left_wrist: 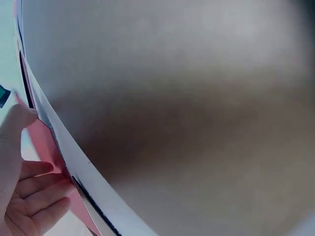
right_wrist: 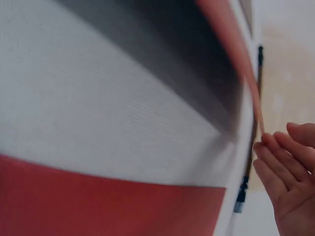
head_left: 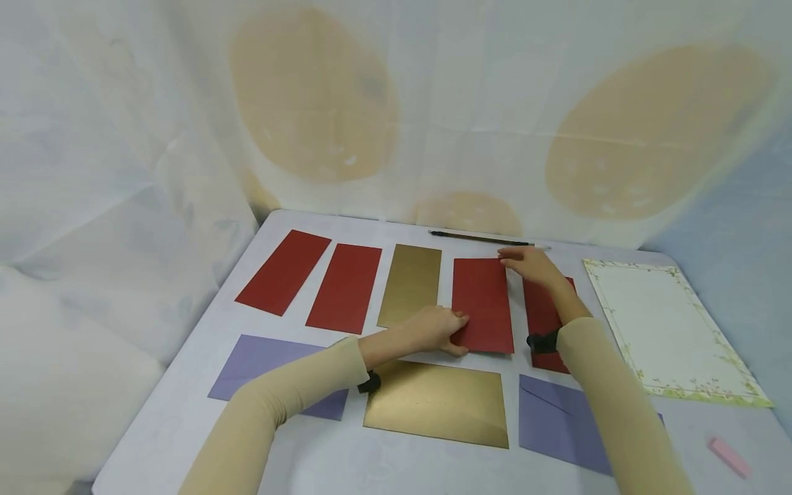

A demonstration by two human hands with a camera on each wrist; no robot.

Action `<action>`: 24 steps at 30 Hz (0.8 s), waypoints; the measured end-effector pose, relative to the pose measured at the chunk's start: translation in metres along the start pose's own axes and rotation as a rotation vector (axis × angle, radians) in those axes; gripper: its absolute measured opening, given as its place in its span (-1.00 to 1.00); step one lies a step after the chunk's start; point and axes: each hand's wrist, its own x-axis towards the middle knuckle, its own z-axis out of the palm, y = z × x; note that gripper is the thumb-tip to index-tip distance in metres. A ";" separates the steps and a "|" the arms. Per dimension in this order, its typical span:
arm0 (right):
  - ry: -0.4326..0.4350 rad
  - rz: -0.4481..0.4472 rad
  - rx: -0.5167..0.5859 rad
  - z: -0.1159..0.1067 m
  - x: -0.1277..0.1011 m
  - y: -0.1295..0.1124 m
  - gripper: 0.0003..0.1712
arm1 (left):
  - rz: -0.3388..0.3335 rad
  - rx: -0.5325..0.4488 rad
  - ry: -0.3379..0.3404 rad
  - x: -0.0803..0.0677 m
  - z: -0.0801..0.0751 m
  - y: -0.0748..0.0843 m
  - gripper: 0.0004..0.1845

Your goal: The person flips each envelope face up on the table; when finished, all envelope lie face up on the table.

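Observation:
A red envelope (head_left: 482,302) is between my two hands, tilted slightly off the table with a shadow under its right side. My left hand (head_left: 436,330) holds its lower left edge, thumb and fingers set apart along the paper. In the left wrist view, the thumb and fingers (left_wrist: 42,196) meet the red edge. At the far right corner, my right hand (head_left: 532,267) touches the paper with extended fingertips (right_wrist: 266,152). Another red envelope (head_left: 541,309) lies under the right forearm and partly hidden. A gold envelope (head_left: 411,282) lies just left of the held one.
Two red envelopes (head_left: 346,289) lie at the left. Nearer me are a gold envelope (head_left: 442,405) and two lilac envelopes (head_left: 551,419), partly covered by my arms. A brush (head_left: 479,238) lies at the back. Bordered paper (head_left: 674,330) and a pink block (head_left: 730,457) are at the right.

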 end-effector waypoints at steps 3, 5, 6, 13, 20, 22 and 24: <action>0.028 -0.009 0.102 -0.009 -0.007 -0.004 -0.48 | 0.035 0.023 0.038 -0.004 0.000 0.000 -0.35; 0.052 -0.012 0.148 -0.015 -0.012 -0.007 -0.47 | 0.059 0.038 0.064 -0.007 0.000 -0.001 -0.38; 0.063 -0.011 0.170 -0.017 -0.014 -0.009 -0.47 | 0.072 0.035 0.074 -0.008 0.000 -0.001 -0.39; 0.112 -0.023 0.229 -0.029 -0.024 -0.024 -0.45 | 0.113 -0.081 0.145 -0.017 0.002 -0.005 -0.46; 0.141 -0.021 0.182 -0.032 -0.027 -0.038 -0.42 | 0.079 -0.337 0.155 -0.026 0.003 -0.007 -0.46; 0.166 -0.045 0.156 -0.028 -0.027 -0.040 -0.41 | 0.064 -0.434 0.168 -0.028 0.007 -0.009 -0.46; 0.188 -0.072 0.146 -0.024 -0.026 -0.041 -0.40 | 0.055 -0.536 0.190 -0.030 0.009 -0.011 -0.45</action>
